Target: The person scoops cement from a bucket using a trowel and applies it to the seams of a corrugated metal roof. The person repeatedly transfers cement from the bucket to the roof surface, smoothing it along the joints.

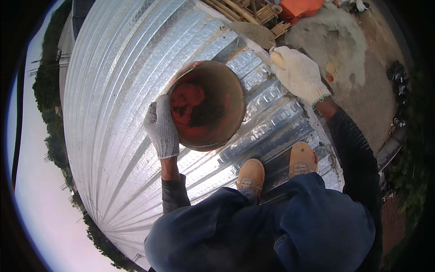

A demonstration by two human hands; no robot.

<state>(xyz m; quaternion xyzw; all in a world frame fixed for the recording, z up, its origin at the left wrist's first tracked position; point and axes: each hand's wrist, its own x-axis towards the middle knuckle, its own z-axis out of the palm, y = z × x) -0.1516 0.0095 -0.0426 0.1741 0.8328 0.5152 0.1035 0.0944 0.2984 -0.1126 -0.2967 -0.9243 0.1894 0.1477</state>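
Observation:
A round bucket [222, 90], its inner wall stained red and grey, rests tilted on the ribbed metal sheeting, its mouth facing up toward me. My left hand [162, 127], in a grey knit glove, is closed on the bucket's left rim. To the right, my right hand [299, 75], in a white knit glove with a green cuff edge, is closed around a pale wooden handle. The handle appears to belong to a trowel [253, 34], whose blade looks coated in grey mortar. Part of the handle is hidden in the palm.
I stand on shiny corrugated sheeting [118, 104], close to its right edge. Below lie a concrete surface [326, 36], bamboo poles [240, 11], an orange cover [301, 8] and a small pale container [331, 68]. Trees line the left; dark items [398, 75] lie far right.

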